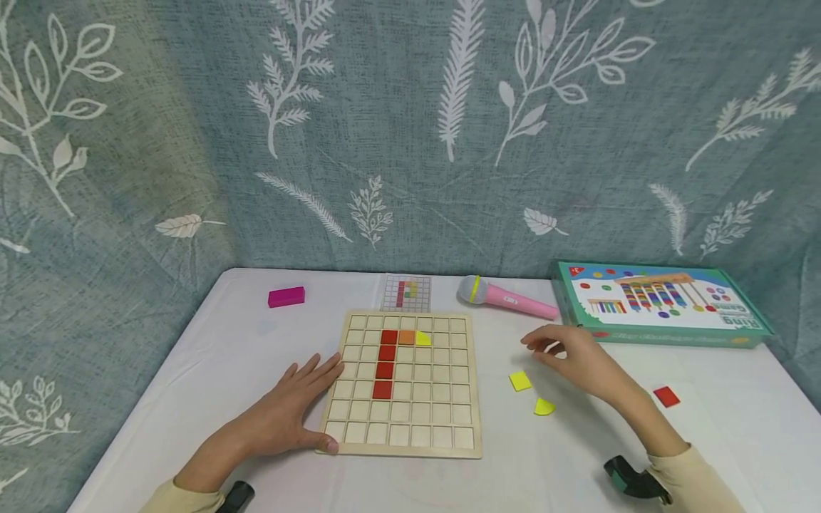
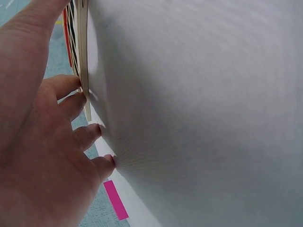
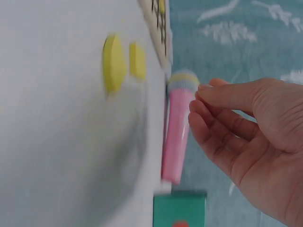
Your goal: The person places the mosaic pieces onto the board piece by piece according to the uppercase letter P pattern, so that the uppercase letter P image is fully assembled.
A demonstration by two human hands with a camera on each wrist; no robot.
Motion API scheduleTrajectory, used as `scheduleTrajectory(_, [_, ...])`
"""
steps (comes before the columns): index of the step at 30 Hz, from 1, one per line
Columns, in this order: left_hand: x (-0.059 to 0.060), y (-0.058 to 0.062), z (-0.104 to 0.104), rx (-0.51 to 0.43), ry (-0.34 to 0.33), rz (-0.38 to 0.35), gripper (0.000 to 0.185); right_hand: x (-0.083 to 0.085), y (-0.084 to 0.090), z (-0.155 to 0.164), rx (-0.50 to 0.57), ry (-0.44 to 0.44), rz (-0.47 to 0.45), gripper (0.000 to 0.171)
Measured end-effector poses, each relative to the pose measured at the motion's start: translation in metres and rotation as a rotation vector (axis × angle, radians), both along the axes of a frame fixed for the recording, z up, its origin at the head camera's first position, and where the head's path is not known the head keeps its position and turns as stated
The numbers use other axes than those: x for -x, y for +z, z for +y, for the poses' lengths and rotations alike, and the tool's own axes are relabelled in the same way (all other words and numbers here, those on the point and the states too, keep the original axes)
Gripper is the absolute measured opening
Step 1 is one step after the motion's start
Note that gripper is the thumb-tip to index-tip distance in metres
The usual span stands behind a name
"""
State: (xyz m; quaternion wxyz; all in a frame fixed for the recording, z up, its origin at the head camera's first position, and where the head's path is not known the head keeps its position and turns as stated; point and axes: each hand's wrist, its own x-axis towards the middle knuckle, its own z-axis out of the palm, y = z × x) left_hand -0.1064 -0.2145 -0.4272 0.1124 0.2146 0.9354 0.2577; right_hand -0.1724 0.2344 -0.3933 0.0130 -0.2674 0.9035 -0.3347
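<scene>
A wooden grid board [image 1: 442,413] lies on the table. In it, several red square tiles [image 1: 384,370] form a column, with an orange square tile [image 1: 407,337] and a yellow curved-edge tile [image 1: 423,338] along the top. My left hand [image 1: 282,417] rests at the board's left side, fingers spread, fingertips at its edge and thumb on the near corner. Right of the board, my right hand [image 1: 580,360] hovers over the table with loosely bent fingers and nothing visible in them. Below it lie a yellow square tile [image 1: 520,381] and a yellow quarter-round tile [image 1: 544,407].
Behind the board stands a pattern card [image 1: 420,291]. A pink toy microphone [image 1: 516,300] and a green game box [image 1: 661,303] lie at the back right. One red tile [image 1: 667,397] sits beside the right forearm. A magenta block [image 1: 286,297] is at the back left.
</scene>
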Motion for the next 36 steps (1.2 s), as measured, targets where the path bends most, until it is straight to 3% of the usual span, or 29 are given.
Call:
scheduleTrajectory(6, [-0.001,0.0,-0.001,-0.003,0.006,-0.008,0.117,-0.005,-0.002,0.037,-0.044,-0.064,0.027,0.025])
scheduleTrajectory(14, [0.0,-0.001,0.0,-0.002,0.016,-0.016,0.117,-0.012,-0.004,0.081,-0.112,-0.136,-0.006,0.026])
scheduleTrajectory(22, [0.001,-0.002,0.0,0.009,0.016,-0.007,0.117,-0.022,-0.005,0.127,-0.193,-0.211,-0.097,0.03])
scheduleTrajectory(29, [0.0,0.001,0.0,0.008,0.008,-0.001,0.117,-0.031,-0.007,0.161,-0.264,-0.232,-0.25,0.038])
scheduleTrajectory(36, [0.001,0.002,0.001,0.011,0.005,-0.005,0.116,-0.042,-0.015,0.171,-0.29,-0.284,-0.194,0.037])
